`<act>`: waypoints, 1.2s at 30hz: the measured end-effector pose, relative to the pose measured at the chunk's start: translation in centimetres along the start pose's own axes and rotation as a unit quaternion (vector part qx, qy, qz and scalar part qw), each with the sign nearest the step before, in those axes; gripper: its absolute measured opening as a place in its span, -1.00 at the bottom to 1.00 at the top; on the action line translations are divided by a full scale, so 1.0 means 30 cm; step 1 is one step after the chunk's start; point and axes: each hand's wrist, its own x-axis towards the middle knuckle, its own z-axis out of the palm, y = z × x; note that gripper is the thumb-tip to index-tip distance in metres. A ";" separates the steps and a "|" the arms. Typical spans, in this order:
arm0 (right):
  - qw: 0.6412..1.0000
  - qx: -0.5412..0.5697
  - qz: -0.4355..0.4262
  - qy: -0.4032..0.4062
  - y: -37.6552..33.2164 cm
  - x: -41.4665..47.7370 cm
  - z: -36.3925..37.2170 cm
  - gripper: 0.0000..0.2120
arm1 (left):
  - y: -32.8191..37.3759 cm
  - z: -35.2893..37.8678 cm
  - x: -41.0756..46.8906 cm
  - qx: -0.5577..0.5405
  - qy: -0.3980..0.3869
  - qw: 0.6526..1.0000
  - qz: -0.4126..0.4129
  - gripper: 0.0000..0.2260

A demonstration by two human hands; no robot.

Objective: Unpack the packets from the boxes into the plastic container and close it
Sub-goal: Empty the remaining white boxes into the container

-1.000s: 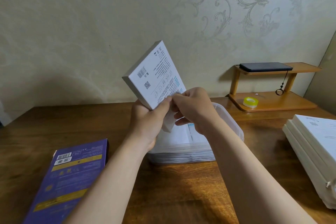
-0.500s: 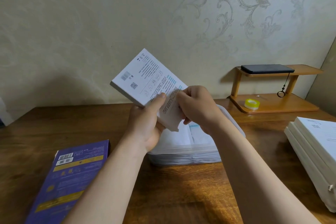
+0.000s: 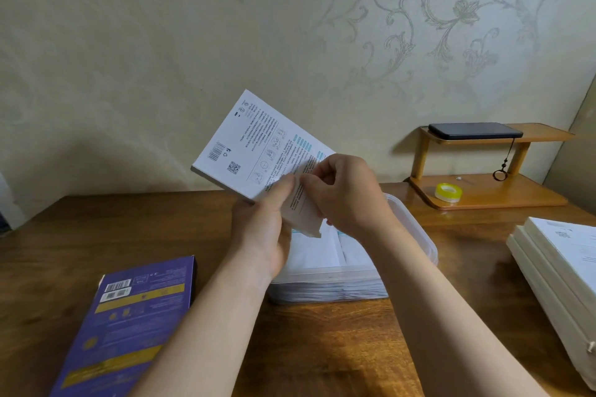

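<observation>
Above the plastic container [image 3: 417, 229], a white box [image 3: 254, 145] is held up off the table [image 3: 322, 348], tilted so that its far end leans up and away and its near end points down toward the container. The left hand [image 3: 264, 232] grips that lower end from underneath, thumb pressed on the printed face. The right hand [image 3: 345, 193] has its fingers curled and pinches a white packet [image 3: 303, 216] that sticks out of the box's lower end; it could be the box's own flap, but its hanging corner reads as a packet partly drawn out. Directly beneath the hands, inside the container, lie white packets [image 3: 322, 251] in a flat pile that nearly fills it, and no lid is on it or anywhere in view. Left of the container a purple box [image 3: 129, 325] lies flat on the table; right of it, near the table's edge, sits a stack of white boxes [image 3: 561, 261]. Behind the container to the right stands a wooden shelf [image 3: 483, 200] with a phone [image 3: 474, 130] on top and a roll of tape [image 3: 448, 192] below. The step in hand appears to be emptying this box. The next move probably calls for pulling the packet clear along the box's length while the left hand holds the box firm, then laying the packet flat on the pile. With more boxes waiting, closing looks some way off.
</observation>
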 end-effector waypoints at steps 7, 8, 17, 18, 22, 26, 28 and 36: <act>1.000 -0.010 0.003 -0.018 0.001 -0.007 0.009 -0.80 | 0.004 0.003 -0.007 -0.002 0.020 1.000 -0.001 -0.66; 0.999 0.029 0.014 -0.026 0.001 -0.007 0.002 -0.79 | 0.006 0.001 -0.007 -0.006 0.020 1.000 -0.004 -0.65; 0.994 0.101 0.031 -0.026 0.000 -0.001 -0.011 -0.77 | 0.034 -0.014 -0.003 -0.022 0.015 1.000 -0.004 -0.65; 0.996 0.086 0.020 -0.020 -0.001 -0.004 -0.003 -0.72 | 0.034 -0.012 -0.005 -0.017 0.011 1.000 -0.001 -0.66; 0.998 0.057 0.008 0.020 -0.010 -0.012 0.007 -0.69 | 0.032 -0.001 -0.018 0.018 0.009 1.000 0.015 -0.67; 0.997 0.072 0.000 0.015 -0.007 -0.010 0.006 -0.78 | 0.038 0.004 -0.027 0.035 -0.010 0.999 0.036 -0.71; 0.998 0.066 -0.007 0.013 -0.010 -0.013 0.009 -0.79 | 0.039 0.006 -0.031 0.047 -0.021 0.997 0.050 -0.69; 0.985 0.173 0.015 0.012 -0.017 -0.011 -0.011 -0.79 | 0.058 -0.004 -0.011 -0.001 -0.043 0.999 0.032 -0.53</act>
